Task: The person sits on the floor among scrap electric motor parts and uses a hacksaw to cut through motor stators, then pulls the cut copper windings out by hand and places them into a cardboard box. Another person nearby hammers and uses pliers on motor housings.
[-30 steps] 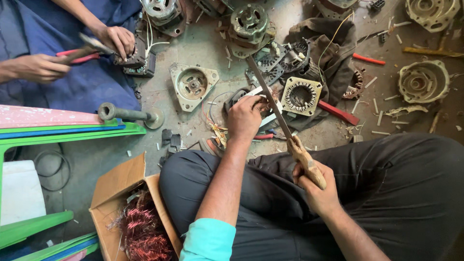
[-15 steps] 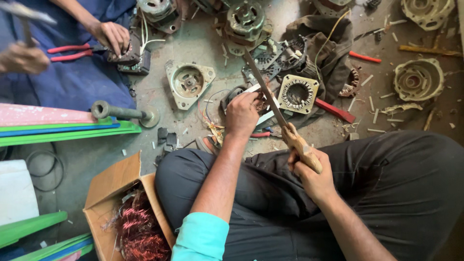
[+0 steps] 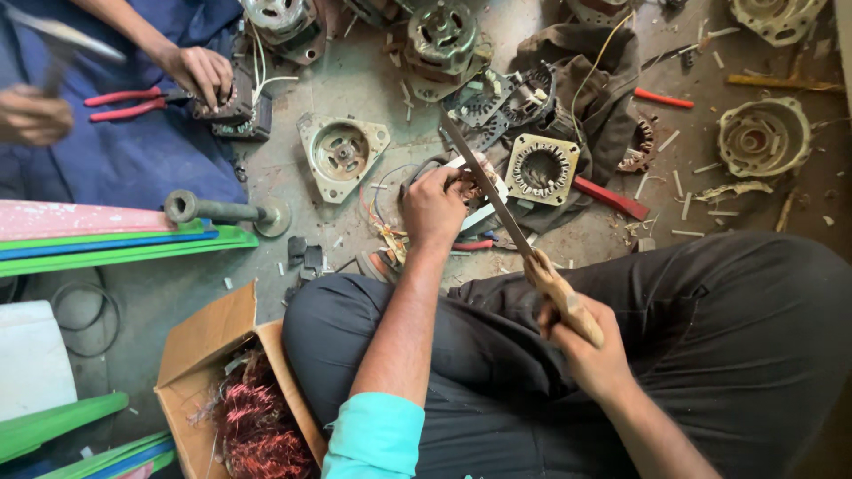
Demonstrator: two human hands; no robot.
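**A:** What sits along the left of the frame, and what is hard to make out?

**B:** At the upper left a co-worker in blue, cut off by the frame edge. One co-worker's hand (image 3: 34,113) is blurred, closed around a hammer-like tool smeared by motion. The other co-worker's hand (image 3: 197,71) rests on a small dark motor part (image 3: 238,113), beside red-handled pliers (image 3: 129,102). Below lie stacked pink, green and blue flat boards (image 3: 106,235), cut off at the left edge. At the lower left stands one open brown cardboard box (image 3: 213,341) of tangled copper wire (image 3: 257,426).

**A:** And the middle?

**B:** One grey triangular metal motor end plate (image 3: 343,153) lies flat on the concrete floor. Right of it, the person's left hand (image 3: 435,206) presses down on a motor stator with wire windings (image 3: 466,191), fingers curled over it and hiding most of it. The right hand (image 3: 590,350), lower centre-right over the dark trousers, is wrapped tight around the wooden handle of a long flat metal blade (image 3: 493,195). The blade slants up and left, crossing just beside the left hand.

**A:** How many parts to the right?

**B:** One square laminated stator core (image 3: 540,167) just beside the blade, one red-handled tool (image 3: 612,197) partly under it, and two round pale motor housings (image 3: 763,137), one cut off at the top edge. White scraps litter the floor between them; bare floor shows mostly around the triangular plate.
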